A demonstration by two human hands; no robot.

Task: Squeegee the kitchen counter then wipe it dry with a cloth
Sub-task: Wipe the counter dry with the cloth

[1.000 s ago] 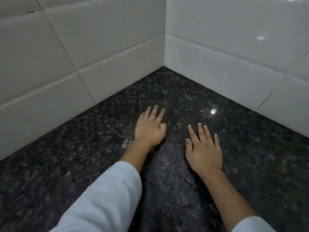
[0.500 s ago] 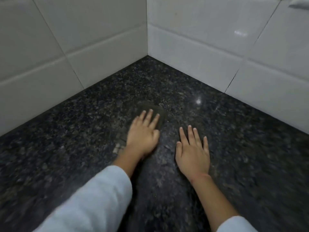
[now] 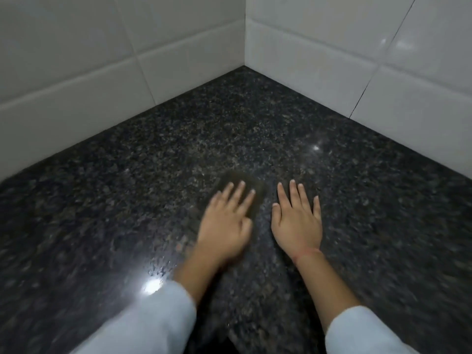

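Head view: a dark speckled granite counter (image 3: 153,175) fills the lower field, meeting white tiled walls (image 3: 76,60) on two sides that join in an inner corner at upper centre-right. The left hand (image 3: 226,226) lies palm-down, fingers extended and slightly spread, pressing flat on a dark cloth (image 3: 255,183), of which only a blurred brownish patch shows beyond and beside the fingertips; the hand is not curled around the cloth but pins it against the stone. The cloth lies on the central part of the counter, well short of the inner corner and apart from both wall edges. The left hand's outline is smeared by motion blur. The right hand (image 3: 297,223) rests just beside it, palm-down directly on bare granite, fingers straight and slightly apart, gripping nothing; a thin reddish band (image 3: 307,252) crosses its wrist. The two hands sit near each other without touching. Both forearms emerge from pale blue sleeves (image 3: 143,325) at the lower edge. A bright lamp reflection (image 3: 152,286) glints on the counter beside the left sleeve, with fine droplets or speckle visible around it; a smaller glint (image 3: 316,147) shows towards the right wall edge.
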